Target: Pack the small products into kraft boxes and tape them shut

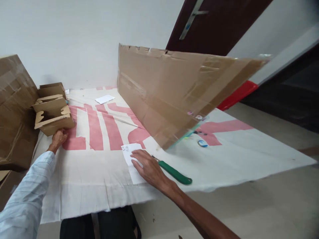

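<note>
My left hand [58, 137] reaches out to the left, its fingers curled on the lower edge of a small open cardboard box [53, 109]. My right hand [147, 167] lies flat, fingers stretched, on a white sheet of paper [130, 153] spread on a white cloth with big red letters [94, 166]. Touching the right side of that hand is a green-handled tool [174, 173], perhaps a knife. A long cardboard sheet [174, 96] stands on edge just beyond it, tilted and covered in clear tape.
A big taped cardboard box [13, 109] stands at the far left. A small roll of tape [202, 143] lies under the long sheet's right end. Another white paper [104, 99] rests near the wall. A dark door [214, 23] and a red object [236, 94] are behind.
</note>
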A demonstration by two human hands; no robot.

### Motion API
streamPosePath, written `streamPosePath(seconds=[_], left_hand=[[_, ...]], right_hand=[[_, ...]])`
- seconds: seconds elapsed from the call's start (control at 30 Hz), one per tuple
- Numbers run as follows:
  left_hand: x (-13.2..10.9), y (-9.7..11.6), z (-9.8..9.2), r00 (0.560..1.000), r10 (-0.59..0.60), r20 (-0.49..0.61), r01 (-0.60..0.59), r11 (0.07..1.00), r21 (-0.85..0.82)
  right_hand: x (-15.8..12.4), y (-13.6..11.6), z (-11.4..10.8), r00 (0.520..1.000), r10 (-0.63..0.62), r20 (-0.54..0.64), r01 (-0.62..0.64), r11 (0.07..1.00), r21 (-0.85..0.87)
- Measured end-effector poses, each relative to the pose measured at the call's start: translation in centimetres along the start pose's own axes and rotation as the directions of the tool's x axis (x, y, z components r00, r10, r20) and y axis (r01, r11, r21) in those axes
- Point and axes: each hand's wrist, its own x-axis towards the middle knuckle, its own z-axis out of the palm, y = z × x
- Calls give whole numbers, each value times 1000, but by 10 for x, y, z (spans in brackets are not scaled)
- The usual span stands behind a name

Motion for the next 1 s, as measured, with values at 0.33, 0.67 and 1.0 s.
streamPosePath(seconds=[0.33, 0.67, 1.0], left_hand=[[-18, 17, 44, 992, -45, -118, 52, 997, 56], [-16, 13, 62, 981, -23, -190, 43, 994, 97], [-11, 15, 66, 985, -67, -161, 87, 989, 122]], right_hand=[[265, 93, 98, 910, 212, 358, -108, 951, -289], [419, 137, 185, 864, 316, 391, -180, 921, -345], [452, 148, 205, 879, 376, 294, -305, 916, -260]])
